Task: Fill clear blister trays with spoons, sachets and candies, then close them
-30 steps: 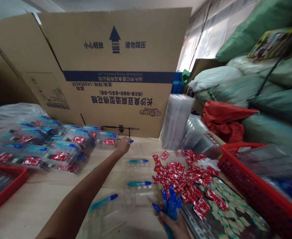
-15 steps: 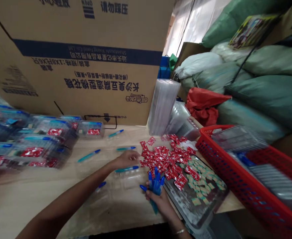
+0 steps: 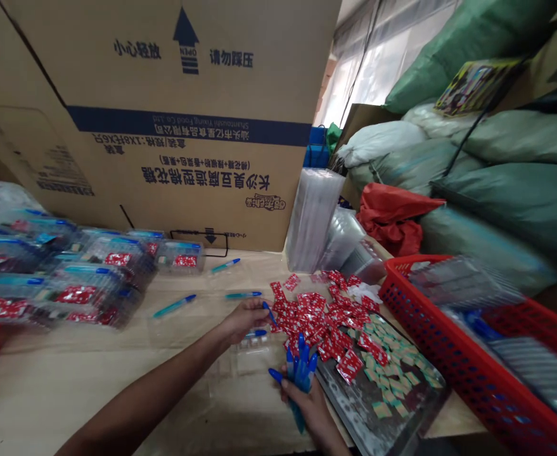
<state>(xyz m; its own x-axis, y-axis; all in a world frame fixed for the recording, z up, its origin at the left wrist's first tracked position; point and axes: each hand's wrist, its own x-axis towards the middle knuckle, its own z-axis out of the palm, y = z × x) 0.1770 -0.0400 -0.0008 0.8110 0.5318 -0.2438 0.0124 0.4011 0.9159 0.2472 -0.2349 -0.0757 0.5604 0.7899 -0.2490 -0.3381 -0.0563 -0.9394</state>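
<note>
My left hand is closed with its fingertips around a blue-capped pen-shaped tube, just left of the heap of red printed sachets. In my right hand, lower down, is a bunch of teal pen-shaped tubes, blue caps up. One cap sticks out to the left past the thumb. Under and beside my left hand, clear plastic trays lie on the table, hard to make out. Another teal tube is partly hidden by that hand. More lie farther back: one tube left, another tube behind.
Filled clear packs are piled at the left. A large carton stands behind, beside stacked clear trays. On the right, a dark tray holds small green-and-tan squares, next to a red basket.
My left hand now has a blue-capped tube showing at its fingertips. My right hand still holds its bunch. The whole view has shifted, so the scene sits slightly lower.
</note>
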